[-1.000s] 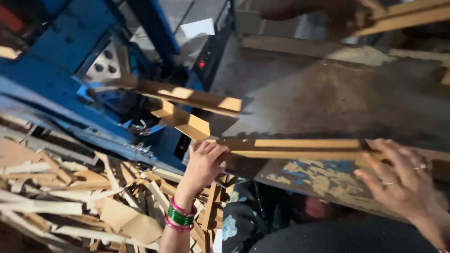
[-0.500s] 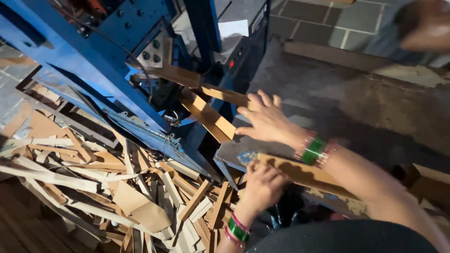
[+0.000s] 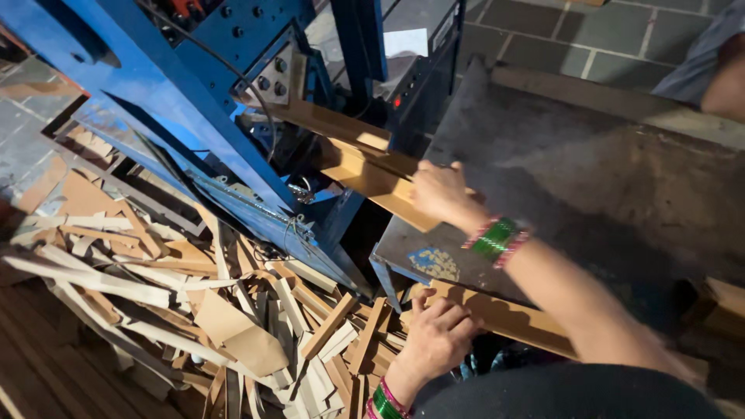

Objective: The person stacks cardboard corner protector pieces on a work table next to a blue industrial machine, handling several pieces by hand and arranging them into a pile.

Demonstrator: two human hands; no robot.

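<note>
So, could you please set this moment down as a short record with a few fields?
left hand: resting on a long brown cardboard strip at the table's near edge
right hand: pressing a folded cardboard piece toward the blue machine
table: dark, worn metal top
floor: heap of cardboard offcuts
other person: an arm at upper right

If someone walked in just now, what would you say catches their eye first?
Likely the big blue machine at upper left, and the heap of cardboard offcuts spilling below it. Then the right hand pressing a cardboard strip toward the machine, while the left hand rests on another strip at the table edge.
</note>
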